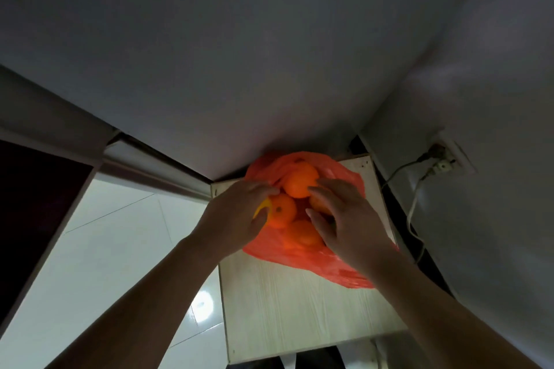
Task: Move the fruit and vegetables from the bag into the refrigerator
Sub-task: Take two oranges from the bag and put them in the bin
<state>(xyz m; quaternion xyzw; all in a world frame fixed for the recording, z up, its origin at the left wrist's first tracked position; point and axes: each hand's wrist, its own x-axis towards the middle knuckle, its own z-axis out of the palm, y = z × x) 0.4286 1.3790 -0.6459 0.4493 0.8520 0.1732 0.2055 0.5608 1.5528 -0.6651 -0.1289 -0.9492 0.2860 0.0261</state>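
The left grip is curled round the left orange, thumb low and fingers on top. Just past its fingertips sits the top orange. Between the two grips more oranges lie in the open red bag, which rests on the counter. The right grip is spread wide. Its fingers lie on the fruit and hold nothing yet. To do this well, I think each grip should close round one orange and lift straight up — slowly, so the thin bag does not come along. The refrigerator is not in view.
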